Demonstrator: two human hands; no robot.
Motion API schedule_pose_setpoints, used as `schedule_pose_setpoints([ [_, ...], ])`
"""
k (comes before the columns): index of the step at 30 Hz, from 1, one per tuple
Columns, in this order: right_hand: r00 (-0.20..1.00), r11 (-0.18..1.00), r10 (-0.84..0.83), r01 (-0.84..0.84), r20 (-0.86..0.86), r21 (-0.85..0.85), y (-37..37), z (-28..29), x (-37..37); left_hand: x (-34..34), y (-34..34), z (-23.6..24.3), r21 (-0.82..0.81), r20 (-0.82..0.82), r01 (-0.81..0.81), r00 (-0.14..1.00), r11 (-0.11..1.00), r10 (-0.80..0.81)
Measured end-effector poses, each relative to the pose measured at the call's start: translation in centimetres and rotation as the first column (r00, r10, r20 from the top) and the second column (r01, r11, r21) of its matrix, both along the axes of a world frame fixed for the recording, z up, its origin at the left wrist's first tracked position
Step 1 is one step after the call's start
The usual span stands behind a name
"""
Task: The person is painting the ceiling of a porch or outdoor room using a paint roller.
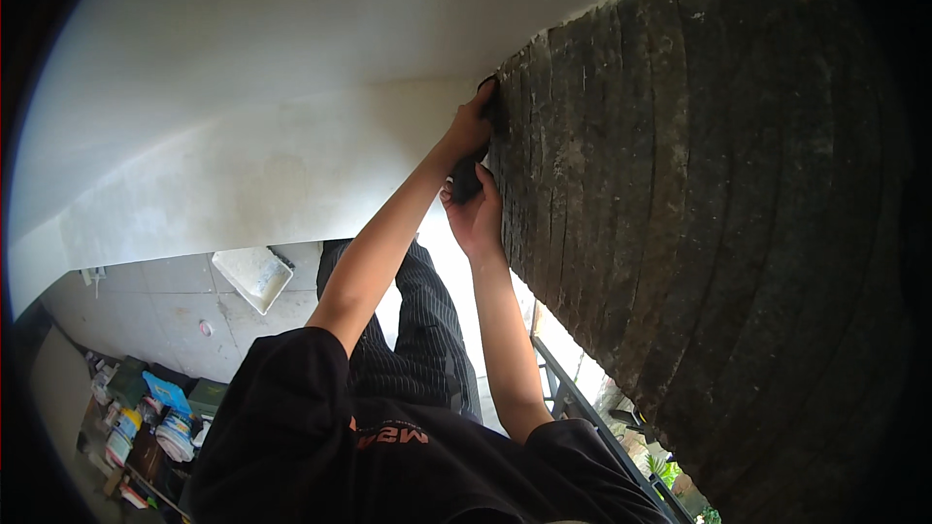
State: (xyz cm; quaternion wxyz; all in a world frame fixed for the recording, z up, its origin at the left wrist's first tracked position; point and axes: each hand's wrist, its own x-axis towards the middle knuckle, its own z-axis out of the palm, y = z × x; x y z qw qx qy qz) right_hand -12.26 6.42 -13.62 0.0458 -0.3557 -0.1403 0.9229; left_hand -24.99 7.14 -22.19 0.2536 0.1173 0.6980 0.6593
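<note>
Both my arms reach up to where a pale wall (282,160) meets a dark, weathered surface of long plank-like strips (660,165). At that seam my left hand (470,124) is closed on a dark thing, mostly hidden by the fingers and lost against the dark strips. Just below it, my right hand (478,218) wraps round a black rounded piece (467,180), its thumb along one side. Whether the two dark parts belong to one tool, I cannot tell. The upper part touches or nearly touches the edge of the strips.
A white rectangular tray (254,277), smeared inside, lies on the grey tiled floor (189,315). At the lower left is a cluttered heap of boxes, bags and bottles (160,417). A dark metal railing (607,427) runs along the lower right, with green plants (665,471) beyond it.
</note>
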Motion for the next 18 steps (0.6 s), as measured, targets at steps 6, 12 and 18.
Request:
schedule_pose_setpoints([
  [6,0.999,0.999,-0.036,0.036,-0.030,0.023,-1.5,2.0,4.0,5.1,-2.0,8.7,-0.036,0.230,0.292,0.933,0.956,-0.277],
  [12,0.990,0.996,-0.089,0.085,0.110,0.040,-3.6,3.6,6.2,8.3,-3.1,8.4,-0.071,-0.111,0.204,0.971,0.976,-0.211],
  [18,0.989,0.985,-0.144,0.140,0.033,0.100,-0.6,2.8,3.6,4.8,0.3,4.8,-0.093,0.063,0.135,0.990,0.986,-0.130],
])
